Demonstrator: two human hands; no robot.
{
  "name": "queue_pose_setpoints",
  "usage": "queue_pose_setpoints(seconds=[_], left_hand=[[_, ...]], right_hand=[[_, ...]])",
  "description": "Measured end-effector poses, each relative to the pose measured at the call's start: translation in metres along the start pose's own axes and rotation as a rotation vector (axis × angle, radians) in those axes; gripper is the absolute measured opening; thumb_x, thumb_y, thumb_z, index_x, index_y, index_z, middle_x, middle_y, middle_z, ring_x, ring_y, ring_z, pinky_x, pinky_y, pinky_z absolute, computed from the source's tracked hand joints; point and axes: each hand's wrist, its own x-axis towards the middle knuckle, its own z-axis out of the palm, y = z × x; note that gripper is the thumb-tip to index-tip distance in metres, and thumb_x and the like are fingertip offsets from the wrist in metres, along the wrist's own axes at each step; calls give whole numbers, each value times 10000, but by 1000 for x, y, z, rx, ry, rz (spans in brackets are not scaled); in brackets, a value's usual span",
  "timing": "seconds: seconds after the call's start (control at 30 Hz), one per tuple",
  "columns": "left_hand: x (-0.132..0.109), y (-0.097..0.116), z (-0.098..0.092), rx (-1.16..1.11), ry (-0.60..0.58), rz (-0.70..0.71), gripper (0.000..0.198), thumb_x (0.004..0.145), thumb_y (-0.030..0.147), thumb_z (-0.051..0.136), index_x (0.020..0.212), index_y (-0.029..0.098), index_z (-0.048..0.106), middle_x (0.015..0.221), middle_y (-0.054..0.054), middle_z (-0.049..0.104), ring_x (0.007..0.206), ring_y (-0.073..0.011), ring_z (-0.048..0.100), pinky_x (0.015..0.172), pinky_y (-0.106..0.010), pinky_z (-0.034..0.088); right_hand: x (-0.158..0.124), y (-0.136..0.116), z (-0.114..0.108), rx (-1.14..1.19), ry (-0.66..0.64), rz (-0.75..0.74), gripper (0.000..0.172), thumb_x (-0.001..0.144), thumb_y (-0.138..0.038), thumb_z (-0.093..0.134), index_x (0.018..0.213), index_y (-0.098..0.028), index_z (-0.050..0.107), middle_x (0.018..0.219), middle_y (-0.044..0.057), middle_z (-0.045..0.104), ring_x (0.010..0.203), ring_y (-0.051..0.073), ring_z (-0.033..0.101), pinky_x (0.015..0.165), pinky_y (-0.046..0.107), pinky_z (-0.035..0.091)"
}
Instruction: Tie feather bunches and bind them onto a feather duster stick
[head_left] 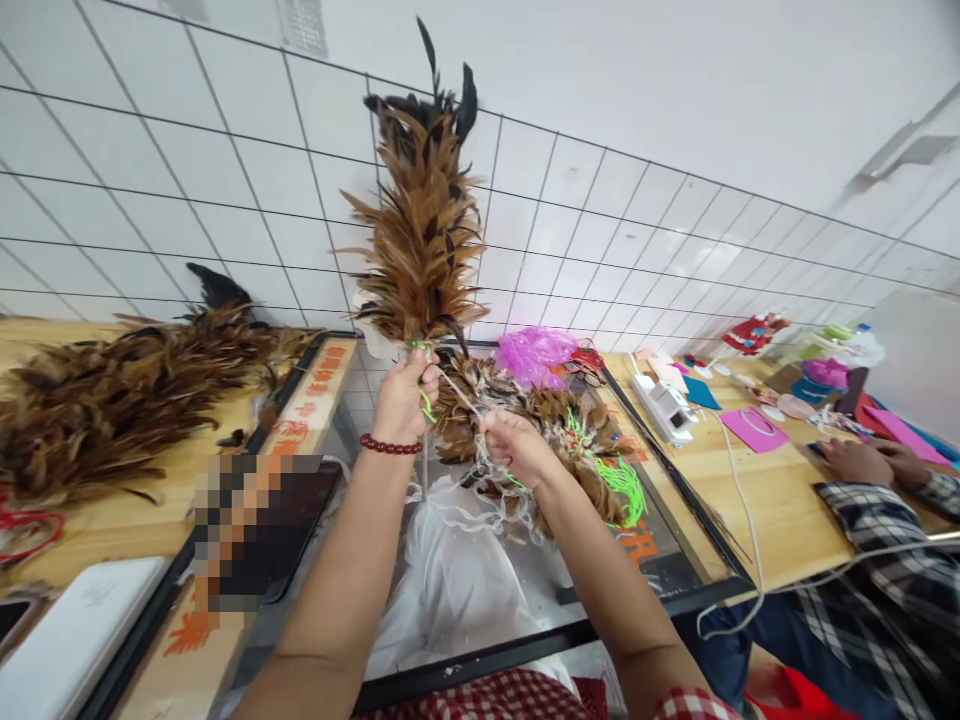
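Note:
My left hand [401,405] is closed around the stick of a feather duster [427,230], just below its lowest feathers. The duster stands upright, brown along its length with black feathers at the tip. Bright green string [426,404] hangs beside my fingers. A thin white strip [459,392] runs taut from the duster's base to my right hand [517,447], which pinches its other end. Beneath my right hand lies a pile of loose brown feathers [555,410] with tangled white strips and a bundle of green string [622,490].
More feather dusters [120,390] lie on the left. A phone [289,530] and a white box [86,620] are near my left arm. A pink plastic bag [536,355] sits behind the feathers. At right are a white power strip [664,408], a cable and a co-worker's hands [862,462].

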Motion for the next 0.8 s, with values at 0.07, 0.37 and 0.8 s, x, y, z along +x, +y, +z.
queue_pose_setpoints(seconds=[0.07, 0.37, 0.8], left_hand=[[-1, 3, -1, 19, -18, 7, 237, 872, 278, 568, 705, 113, 538, 484, 63, 381, 337, -7, 263, 320, -109, 181], [4, 12, -7, -10, -42, -39, 252, 849, 327, 607, 708, 127, 548, 489, 63, 383, 340, -10, 266, 318, -123, 182], [5, 5, -6, -18, -58, -103, 245, 906, 275, 508, 721, 115, 535, 496, 56, 381, 341, -14, 269, 316, -117, 187]], right_hand=[[-9, -4, -26, -381, 2, -82, 250, 684, -397, 708, 730, -182, 589, 596, -46, 525, 554, 82, 472, 560, 206, 392], [-71, -36, -198, -1440, 633, 489, 196, 740, -283, 571, 625, -166, 678, 602, 53, 630, 627, 174, 576, 579, 267, 376], [-59, -22, -202, -1466, 228, -226, 169, 818, -205, 513, 734, -181, 657, 962, 103, 680, 948, 213, 603, 853, 340, 457]])
